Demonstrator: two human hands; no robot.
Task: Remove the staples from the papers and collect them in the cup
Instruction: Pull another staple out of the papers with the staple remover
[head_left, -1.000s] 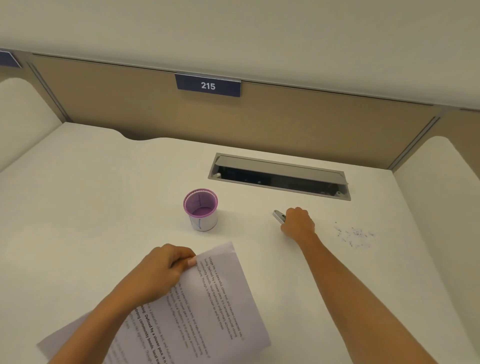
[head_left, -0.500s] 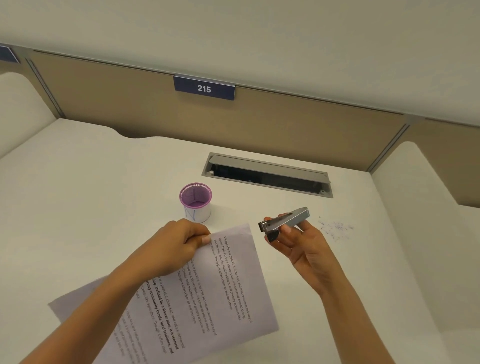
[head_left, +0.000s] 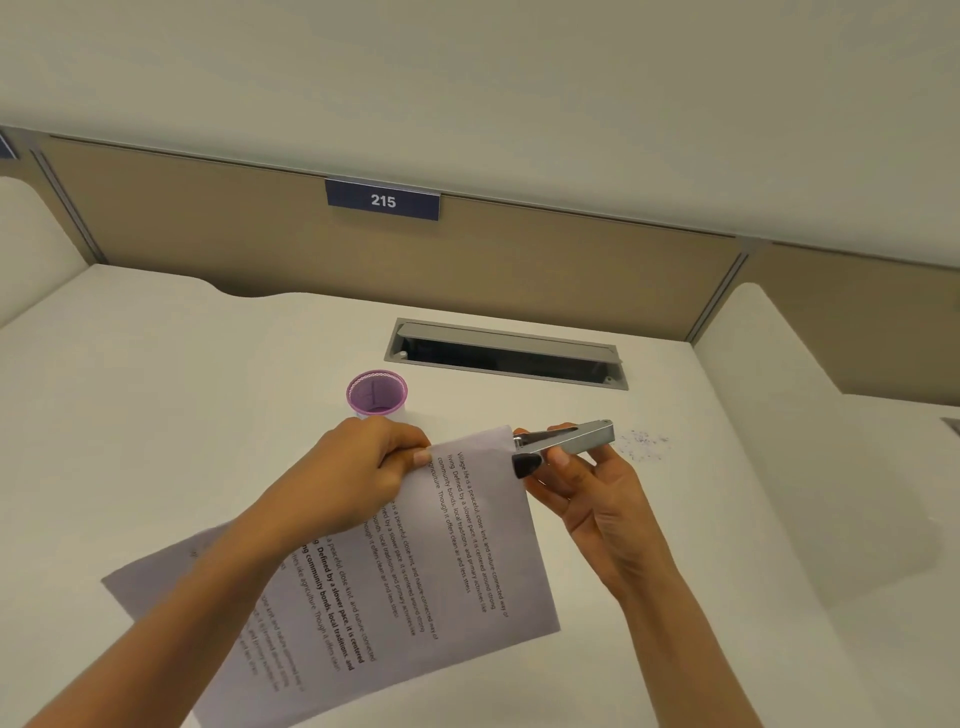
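Two hands at work over a white desk (head_left: 130, 415). Far left, at 9 o'clock, desk surface only. Left forearm comes up from 7 o'clock; left hand (head_left: 358, 478) clenched on the top edge of the papers (head_left: 415, 571), thumb on the printed side, corner lifted off the desk. Sheets fan out toward 7 o'clock, lower ones partly hidden under the forearm. Purple mesh cup (head_left: 376, 392) stands upright at 12 o'clock of that hand, just beyond the knuckles, its base hidden by them. Past the cup, toward 1 o'clock, an open cable tray (head_left: 506, 353) set into the desk; number plate "215" (head_left: 383, 200) on the partition above. Right hand (head_left: 597, 499), palm up, grasps a metal staple remover (head_left: 566, 441), its black tip at the papers' top right corner. Loose staples (head_left: 647, 444) scattered on the desk at 3 o'clock of the tool, well apart from the cup.
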